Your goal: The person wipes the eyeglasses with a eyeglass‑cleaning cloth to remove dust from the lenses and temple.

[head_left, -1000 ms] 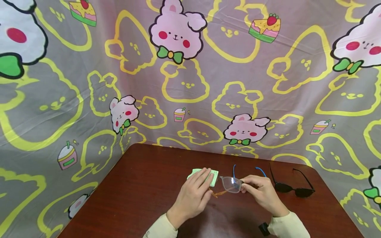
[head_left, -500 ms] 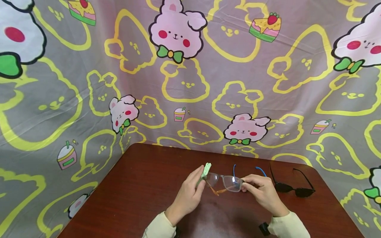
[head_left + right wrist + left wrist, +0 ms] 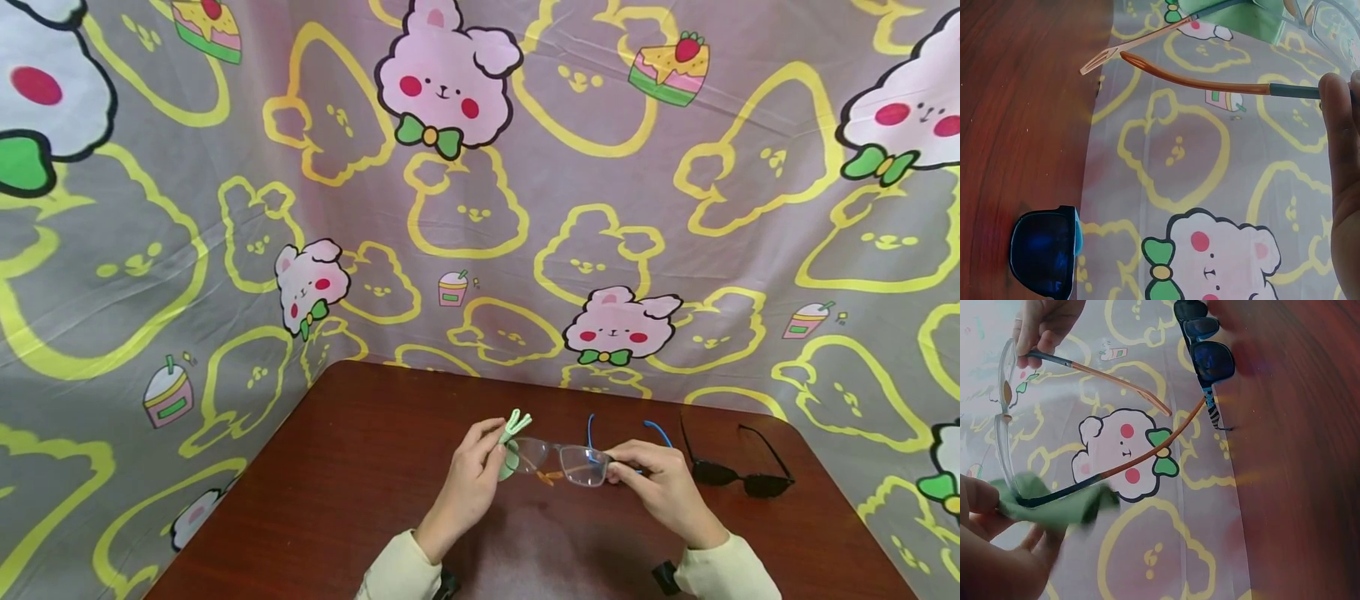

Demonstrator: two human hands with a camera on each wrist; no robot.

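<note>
Clear-framed eyeglasses (image 3: pixel 583 465) with orange-brown temple tips are held up over the table between both hands. My left hand (image 3: pixel 463 487) pinches a folded light green cloth (image 3: pixel 517 423) around the glasses' left end. In the left wrist view the cloth (image 3: pixel 1063 509) wraps the corner where the lens rim meets the temple (image 3: pixel 1147 453). At the other end, my right hand (image 3: pixel 663 479) pinches the frame by the hinge, thumb below and fingers above. Both temples are unfolded; the right wrist view shows one brown temple (image 3: pixel 1210 83) running out from the right fingers.
Black sunglasses (image 3: pixel 757 483) lie with temples up on the table (image 3: pixel 352 467), right of my right hand. Blue temples (image 3: pixel 590 432) of another pair rise behind the held glasses. A patterned cloth curtain (image 3: pixel 480 333) closes off the back and sides.
My left hand lifted the green cloth from flat beneath its fingers, turned it upright and brought it round the glasses' left end. The right hand keeps its hold nearly still.
</note>
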